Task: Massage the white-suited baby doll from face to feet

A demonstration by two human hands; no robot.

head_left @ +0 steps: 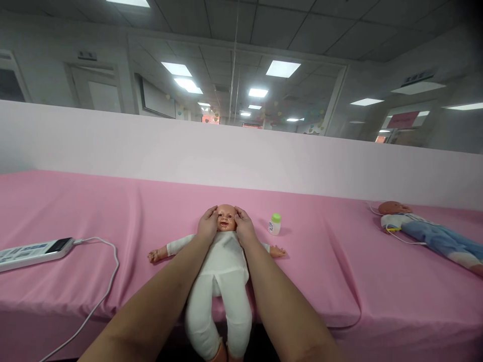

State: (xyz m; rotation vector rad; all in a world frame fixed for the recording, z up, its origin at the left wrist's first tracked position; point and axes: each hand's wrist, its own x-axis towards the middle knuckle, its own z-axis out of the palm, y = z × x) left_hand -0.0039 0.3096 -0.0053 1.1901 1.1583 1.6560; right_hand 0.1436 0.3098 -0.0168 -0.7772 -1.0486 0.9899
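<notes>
Head view: my left hand (208,223) and right hand (244,224), fingers partly curled, clasp the head of the white-clad doll (225,259) between them; it lies face-up on the pink-covered desk (309,271), a green-capped bottle (275,224) near my right hand.

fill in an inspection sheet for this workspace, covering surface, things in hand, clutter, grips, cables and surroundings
Surface: pink cloth, creased in places
Things in hand: doll in white, face up, arms spread
Clutter: small bottle with green lid, upright, right of that doll; white device at left; second doll in blue and white, far right
Grips: left grip and right grip, bare, at either side of the doll's head
Cables: white cable from device past near edge; thin white line by second doll, cord or tube unclear
Surroundings: white partition behind; lit ceiling panels above
</notes>
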